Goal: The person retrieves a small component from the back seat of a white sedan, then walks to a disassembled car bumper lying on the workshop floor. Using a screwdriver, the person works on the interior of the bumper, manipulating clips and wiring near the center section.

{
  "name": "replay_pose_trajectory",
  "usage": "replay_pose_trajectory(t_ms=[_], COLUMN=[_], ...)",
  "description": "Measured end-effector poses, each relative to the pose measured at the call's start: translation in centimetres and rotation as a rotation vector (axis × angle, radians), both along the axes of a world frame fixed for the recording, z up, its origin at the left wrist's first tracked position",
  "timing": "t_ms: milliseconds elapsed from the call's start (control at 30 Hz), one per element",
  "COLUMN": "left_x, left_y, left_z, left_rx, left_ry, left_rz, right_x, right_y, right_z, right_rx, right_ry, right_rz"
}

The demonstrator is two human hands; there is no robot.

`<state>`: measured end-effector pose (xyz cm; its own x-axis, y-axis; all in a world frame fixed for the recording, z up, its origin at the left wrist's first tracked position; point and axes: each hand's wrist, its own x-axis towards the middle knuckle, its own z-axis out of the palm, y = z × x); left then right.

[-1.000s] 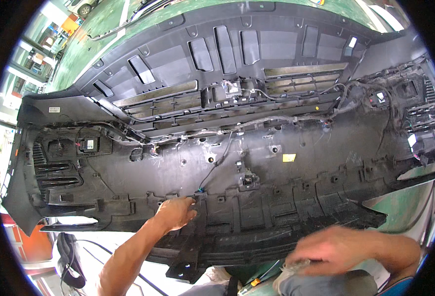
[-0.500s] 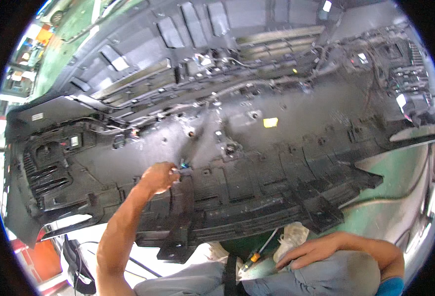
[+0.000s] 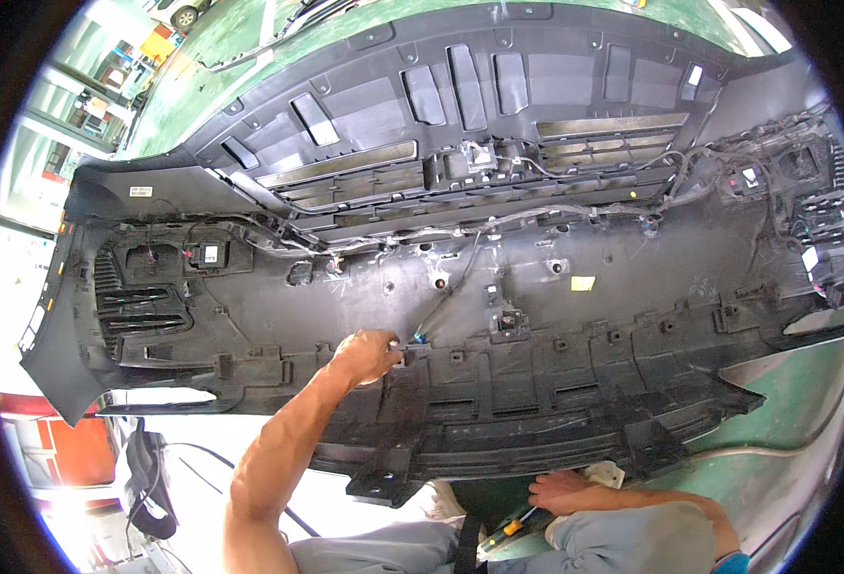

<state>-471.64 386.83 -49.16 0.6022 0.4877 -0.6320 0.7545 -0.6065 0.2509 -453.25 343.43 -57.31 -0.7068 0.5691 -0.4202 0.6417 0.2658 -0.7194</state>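
I have the left hand point(image 3: 364, 356) half curled on the large black moulded panel point(image 3: 556, 311), just beside a blue connector point(image 3: 420, 338); I can't tell whether it grips anything. The right hand point(image 3: 558, 493), its grip unclear to me, sits near a yellow-handled tool point(image 3: 513, 527). Beyond the panel I see green floor point(image 3: 192, 77) and a parked car point(image 3: 181, 13).

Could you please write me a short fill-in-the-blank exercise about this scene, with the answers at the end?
1. The hand nearest the small blue clip is the person's ____ one.
2. The rectangular sticker on the bare middle of the black panel, right of the picture's centre, is ____ in colour.
3. The floor showing beyond the panel's edges is ____.

Missing words: left; yellow; green.
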Motion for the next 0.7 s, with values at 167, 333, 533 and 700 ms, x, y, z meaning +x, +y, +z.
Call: replay_pose_trajectory(t_ms=[167,333,533,700], left_x=[2.0,5.7,10.2,11.2], left_y=[0.1,0.2,1.5,1.7], left_z=[-0.4,-1.4,-5.5,-7.4], left_rx=[-0.008,0.081,0.176,0.180], left_ry=[-0.040,-0.167,-0.274,-0.242], left_rz=[0.034,0.142,0.137,0.173], right_x=[-0.4,-0.5,-0.2,0.6], right_y=[0.1,0.5,1.5,0.7], right_z=[-0.5,0.2,1.2,1.6], right_rx=[-0.035,-0.068,-0.486,-0.363], right_ry=[-0.025,-0.027,-0.040,0.039], right_rz=[0.010,0.001,-0.187,-0.179])
